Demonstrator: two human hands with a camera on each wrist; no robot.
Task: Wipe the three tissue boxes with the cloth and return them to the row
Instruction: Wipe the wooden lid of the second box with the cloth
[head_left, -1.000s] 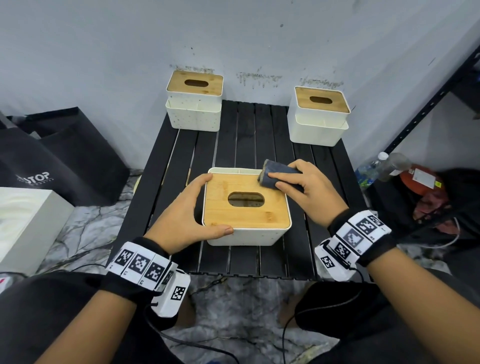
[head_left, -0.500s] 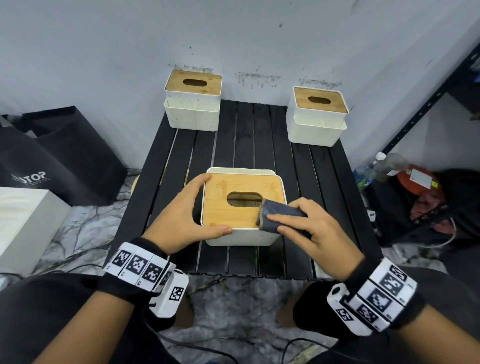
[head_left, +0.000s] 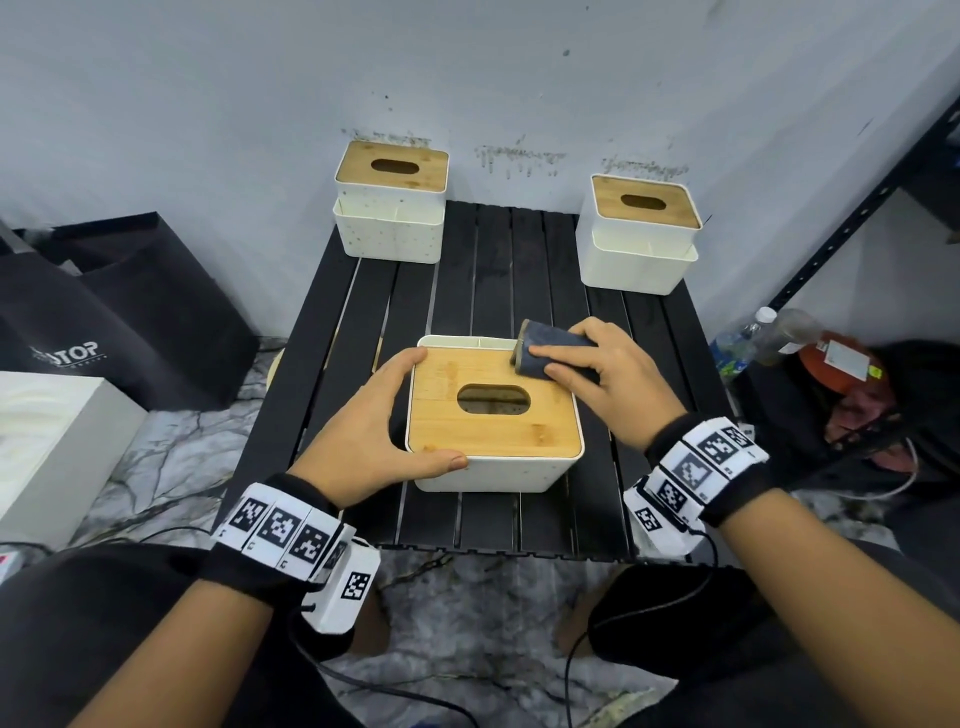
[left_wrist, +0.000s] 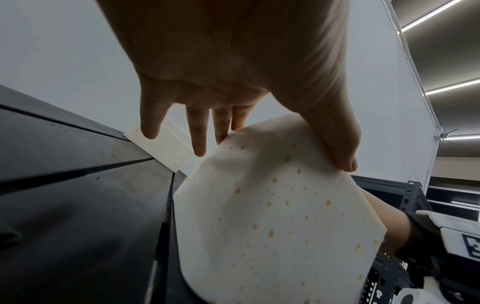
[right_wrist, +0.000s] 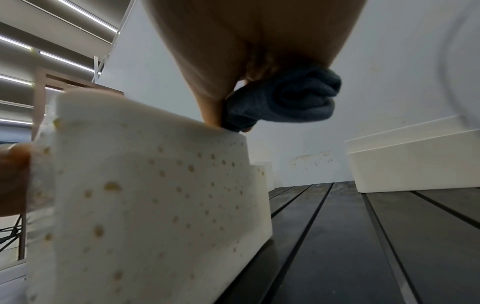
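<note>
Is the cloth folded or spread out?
Folded: the cloth is a thick wad under the right hand; layered folds show in the right wrist view.

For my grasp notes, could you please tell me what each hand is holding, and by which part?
The right hand holds the folded cloth, fingers on top, thumb beneath. The left hand grips the near box by its left side and front-left corner.

Stained white wall (head_left: 260, 93), marble floor (head_left: 171, 457)
</note>
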